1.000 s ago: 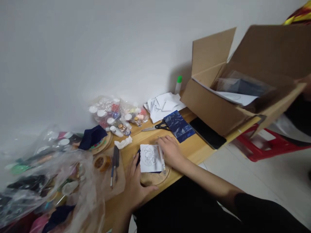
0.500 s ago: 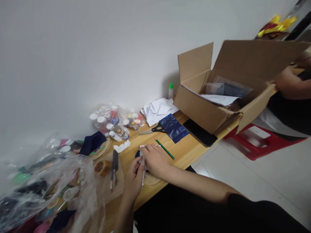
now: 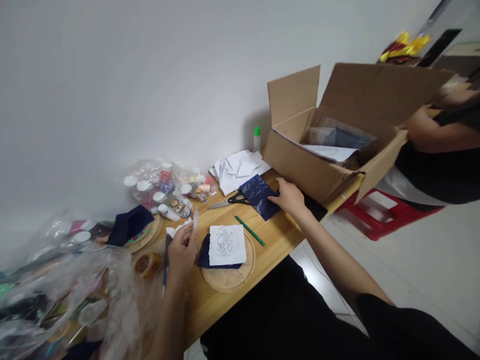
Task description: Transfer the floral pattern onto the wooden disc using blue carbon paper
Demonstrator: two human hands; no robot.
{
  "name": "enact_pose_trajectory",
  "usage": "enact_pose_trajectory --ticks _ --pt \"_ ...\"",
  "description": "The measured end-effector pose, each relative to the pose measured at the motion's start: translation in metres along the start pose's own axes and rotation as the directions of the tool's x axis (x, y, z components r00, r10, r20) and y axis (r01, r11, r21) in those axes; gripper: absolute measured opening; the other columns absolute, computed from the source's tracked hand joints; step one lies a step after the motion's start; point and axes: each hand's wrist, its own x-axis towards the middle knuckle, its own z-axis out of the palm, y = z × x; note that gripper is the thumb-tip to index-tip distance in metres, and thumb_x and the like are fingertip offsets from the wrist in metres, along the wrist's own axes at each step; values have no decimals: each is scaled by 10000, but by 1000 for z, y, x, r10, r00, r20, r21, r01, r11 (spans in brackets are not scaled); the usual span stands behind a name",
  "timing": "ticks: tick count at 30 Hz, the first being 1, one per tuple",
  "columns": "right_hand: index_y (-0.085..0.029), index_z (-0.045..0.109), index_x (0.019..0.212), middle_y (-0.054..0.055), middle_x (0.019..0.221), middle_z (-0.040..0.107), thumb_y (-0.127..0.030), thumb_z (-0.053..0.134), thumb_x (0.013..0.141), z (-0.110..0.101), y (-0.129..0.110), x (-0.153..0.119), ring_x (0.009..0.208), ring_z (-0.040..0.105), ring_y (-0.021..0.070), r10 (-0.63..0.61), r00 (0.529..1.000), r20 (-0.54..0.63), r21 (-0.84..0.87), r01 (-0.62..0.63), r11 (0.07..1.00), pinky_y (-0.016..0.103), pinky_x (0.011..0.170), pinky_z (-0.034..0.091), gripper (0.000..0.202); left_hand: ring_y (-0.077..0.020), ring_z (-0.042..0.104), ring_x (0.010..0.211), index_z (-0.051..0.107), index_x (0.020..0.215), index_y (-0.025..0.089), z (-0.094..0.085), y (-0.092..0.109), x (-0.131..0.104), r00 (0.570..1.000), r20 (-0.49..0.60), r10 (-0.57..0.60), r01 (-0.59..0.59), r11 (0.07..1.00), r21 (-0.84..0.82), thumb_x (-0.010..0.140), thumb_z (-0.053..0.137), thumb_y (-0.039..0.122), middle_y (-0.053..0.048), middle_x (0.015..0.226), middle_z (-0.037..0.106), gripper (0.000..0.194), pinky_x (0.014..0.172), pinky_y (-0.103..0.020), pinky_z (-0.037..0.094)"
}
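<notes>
My left hand point(image 3: 182, 249) is closed around a slim, pale, pen-like stick point(image 3: 195, 219), its tip pointing up. My right hand point(image 3: 290, 198) is at the right edge of a dark blue glossy sheet point(image 3: 259, 196), thumb and forefinger apart, the thumb at the sheet's edge. Between my hands a white paper with a line drawing of a flower point(image 3: 227, 245) lies on dark blue cloth point(image 3: 203, 255). Both rest on a round wooden hoop point(image 3: 227, 281). A green pencil point(image 3: 249, 230) lies to the right of the paper.
Black-handled scissors point(image 3: 238, 199) lie by the blue sheet, below a paper stack point(image 3: 237, 170). Bagged bottles point(image 3: 161, 185) stand along the wall. An open cardboard box point(image 3: 311, 167) stands at the right, with a phone-like black slab point(image 3: 316, 209) before it. Another person's arm point(image 3: 431, 131) is beyond.
My right hand has left the paper and moved right to the blue sheet. My left hand has lifted away leftward with the pen-like stick, uncovering the drawing. The view has shifted slightly.
</notes>
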Motion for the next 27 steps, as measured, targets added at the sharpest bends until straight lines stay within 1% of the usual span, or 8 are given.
enact_pose_trajectory --ticks 3,8,11,16,19,23,25,27 --pt "-154 536 1208 108 951 684 -307 700 692 8 1 1 886 636 255 9 1000 15 48 -10 999 312 701 454 563 -78 391 428 621 1019 133 4 -11 6 997 -82 9 -13 999 -48 713 552 564 71 497 447 533 430 -206 309" --pt "-186 680 909 58 839 704 -241 681 666 14 7 8 772 649 193 -19 1000 -5 163 20 986 258 645 436 249 -76 416 433 631 1002 135 4 -22 4 993 -114 1 -11 996 -90 713 573 545 53 523 503 505 431 -202 327" --pt "-190 689 774 60 766 702 -223 626 696 13 8 8 746 650 202 -18 996 -83 242 38 970 275 662 439 105 -80 436 456 646 1000 137 4 -24 4 993 -116 6 -17 995 -96 713 597 518 46 536 514 480 446 -203 340" --pt "-178 686 766 67 769 707 -297 578 747 0 7 -3 721 643 197 -47 965 -259 453 164 877 307 710 466 161 -107 492 521 668 976 142 4 -24 4 993 -117 11 -21 996 -90 702 616 514 26 576 542 466 511 -228 390" --pt "-177 670 812 50 771 702 -405 591 750 -16 7 -10 689 636 169 -15 929 -369 600 250 760 295 681 493 250 -115 504 532 671 976 143 3 -21 3 994 -112 0 -10 996 -88 686 623 523 26 571 540 480 529 -235 402" --pt "-212 625 855 6 755 681 -488 555 778 -45 9 -18 626 618 129 130 867 -480 751 330 572 286 631 521 295 -105 470 492 671 963 152 3 -19 2 995 -101 -17 7 996 -94 680 621 522 46 526 494 468 494 -226 377" --pt "-228 625 818 -14 740 673 -455 635 732 -60 9 -24 618 615 118 199 850 -487 839 393 377 289 647 534 243 -96 446 465 666 970 152 4 -20 1 996 -91 -22 12 995 -100 681 619 525 55 510 473 475 471 -221 358" --pt "-233 641 791 -20 757 681 -391 728 650 -73 9 -31 653 628 124 241 855 -460 887 432 160 306 688 547 228 -90 425 441 658 992 146 4 -21 1 997 -79 -26 17 994 -107 678 617 539 64 497 460 505 452 -217 341"
